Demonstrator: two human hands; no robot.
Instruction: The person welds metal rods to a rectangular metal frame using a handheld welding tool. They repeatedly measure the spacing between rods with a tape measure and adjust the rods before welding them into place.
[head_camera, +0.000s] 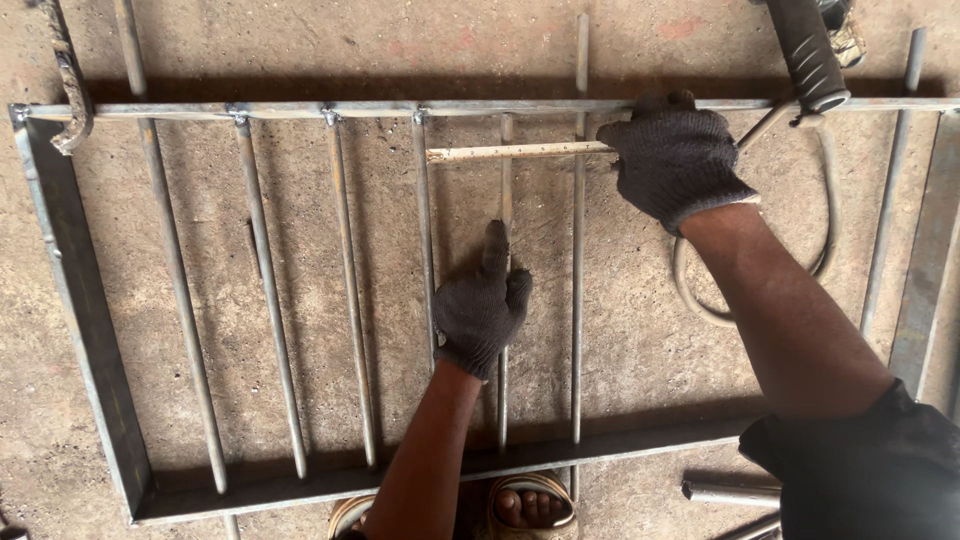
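L grip (483, 305) flat on loose grey rod (504, 180), fingers open; R grip (672, 160) closed on pale, worn ruler (515, 152) laid across steel frame (90, 310).

— Where's the left hand (482, 310)?
— Low in the middle, in a dark knit glove, palm down, forefinger stretched straight ahead, the other fingers loosely curled. Its bare forearm rises from the bottom edge.
— And the right hand (672, 158)?
— Higher and further out, gloved too, fingers closed in a fist. That arm runs bare to a dark sleeve.
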